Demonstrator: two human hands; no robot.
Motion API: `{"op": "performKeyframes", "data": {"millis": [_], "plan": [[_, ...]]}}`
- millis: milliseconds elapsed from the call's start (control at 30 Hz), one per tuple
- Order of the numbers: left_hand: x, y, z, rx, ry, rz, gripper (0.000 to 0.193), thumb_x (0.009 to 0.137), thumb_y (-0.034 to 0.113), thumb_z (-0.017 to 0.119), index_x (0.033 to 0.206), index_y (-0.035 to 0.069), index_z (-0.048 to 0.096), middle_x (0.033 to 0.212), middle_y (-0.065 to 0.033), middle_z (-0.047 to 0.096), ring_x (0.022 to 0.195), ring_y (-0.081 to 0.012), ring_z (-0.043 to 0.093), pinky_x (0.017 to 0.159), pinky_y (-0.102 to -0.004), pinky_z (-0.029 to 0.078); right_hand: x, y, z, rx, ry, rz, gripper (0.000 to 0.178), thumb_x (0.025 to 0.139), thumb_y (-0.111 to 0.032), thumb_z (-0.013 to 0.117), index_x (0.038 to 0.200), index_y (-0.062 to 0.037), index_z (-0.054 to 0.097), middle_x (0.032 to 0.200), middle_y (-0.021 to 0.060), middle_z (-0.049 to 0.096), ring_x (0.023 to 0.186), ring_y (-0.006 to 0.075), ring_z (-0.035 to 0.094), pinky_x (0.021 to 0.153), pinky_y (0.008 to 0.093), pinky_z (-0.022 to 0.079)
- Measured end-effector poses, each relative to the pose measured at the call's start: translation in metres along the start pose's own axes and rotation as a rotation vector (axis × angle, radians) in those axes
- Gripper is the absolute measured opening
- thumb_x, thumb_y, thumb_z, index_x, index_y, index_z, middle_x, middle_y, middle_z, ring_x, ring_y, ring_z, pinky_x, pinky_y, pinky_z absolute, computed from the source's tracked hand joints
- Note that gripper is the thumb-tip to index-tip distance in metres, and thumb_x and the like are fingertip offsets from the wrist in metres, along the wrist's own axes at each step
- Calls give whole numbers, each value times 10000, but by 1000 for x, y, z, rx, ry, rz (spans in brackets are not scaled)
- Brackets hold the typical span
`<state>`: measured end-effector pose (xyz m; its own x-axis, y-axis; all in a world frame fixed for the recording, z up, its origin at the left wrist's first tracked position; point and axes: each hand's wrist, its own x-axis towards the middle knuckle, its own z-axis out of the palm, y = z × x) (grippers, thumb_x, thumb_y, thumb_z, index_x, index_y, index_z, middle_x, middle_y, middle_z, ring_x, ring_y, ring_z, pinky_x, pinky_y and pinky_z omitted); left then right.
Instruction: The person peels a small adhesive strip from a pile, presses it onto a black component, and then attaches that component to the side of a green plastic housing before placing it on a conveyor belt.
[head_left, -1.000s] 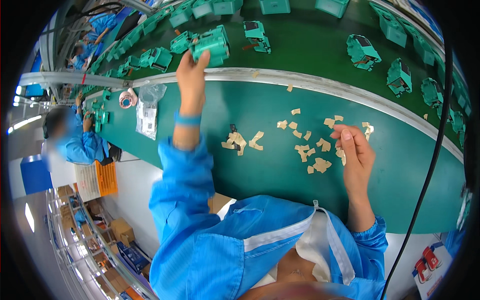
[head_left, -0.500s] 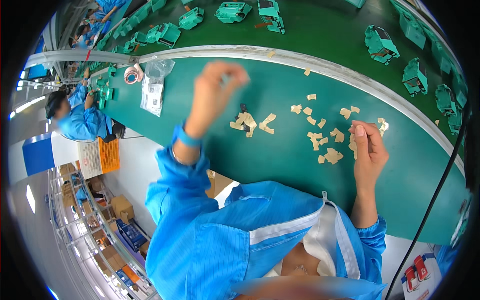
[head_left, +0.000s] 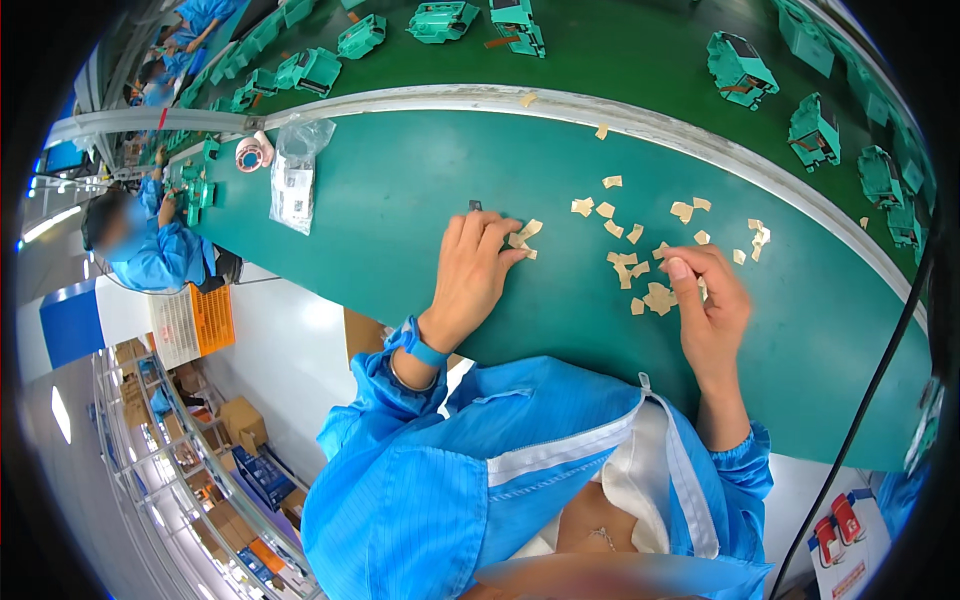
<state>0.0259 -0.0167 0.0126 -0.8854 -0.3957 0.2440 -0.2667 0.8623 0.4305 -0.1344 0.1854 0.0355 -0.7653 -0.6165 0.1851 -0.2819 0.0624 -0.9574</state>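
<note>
While the left hand [head_left: 468, 270] arches beside tan pieces [head_left: 531, 229], the right hand [head_left: 712, 302] is near tan scraps [head_left: 659, 298];
left slightly spread at pieces lying on the green tabletop [head_left: 400, 175]; right drawn to a near pinch; I cannot tell whether the hands grip any.

Tan pcs [head_left: 659, 298] – small, irreg. shapes (some overlapping) – scattered across green tabletop [head_left: 400, 190], mostly R side.

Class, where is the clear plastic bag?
In the head view, the bag lies at left on the green table, just right of the pinkish roll and left of the left hand.
</note>
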Motion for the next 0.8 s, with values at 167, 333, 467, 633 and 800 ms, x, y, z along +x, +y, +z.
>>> {"op": "performKeyframes", "data": {"millis": [167,333,467,633,800], "plan": [[-3,-3,-2,31,-50,-3,216,690,34,714,861,60,584,906,-89,511,850,-276,461,761,-365,397,-1,-2,1,-39,-66,-31,86,866,-53,612,907,11,653,792,63,611,681,118,552,576,227,422],[-2,1,-10,-93,-31,-23,182,732,-4,689,858,51,571,835,-78,532,786,-234,494,687,-327,422,-2,-7,5,4,-109,-2,99,847,-53,636,923,6,654,809,59,616,699,112,561,582,226,433],[-2,42,-14,-860,53,-435,156,826,-16,645,936,24,542,826,-39,588,749,-111,547,659,-234,455,-10,-11,24,154,-140,207,132,822,-61,669,938,1,654,823,50,619,720,104,566,599,223,441],[6,83,1,-1244,146,-460,229,883,61,614,1091,-6,546,913,-56,631,835,-89,579,732,-210,459,-16,-9,39,458,-133,290,162,801,-50,695,952,-9,654,900,39,600,778,100,554,646,215,439],[8,91,5,-1150,101,-436,251,885,71,602,1119,-6,555,1021,-118,649,843,-126,603,732,-255,464,-14,-8,34,498,-8,250,124,812,-31,680,925,2,639,882,40,597,770,83,542,657,214,442]]}}
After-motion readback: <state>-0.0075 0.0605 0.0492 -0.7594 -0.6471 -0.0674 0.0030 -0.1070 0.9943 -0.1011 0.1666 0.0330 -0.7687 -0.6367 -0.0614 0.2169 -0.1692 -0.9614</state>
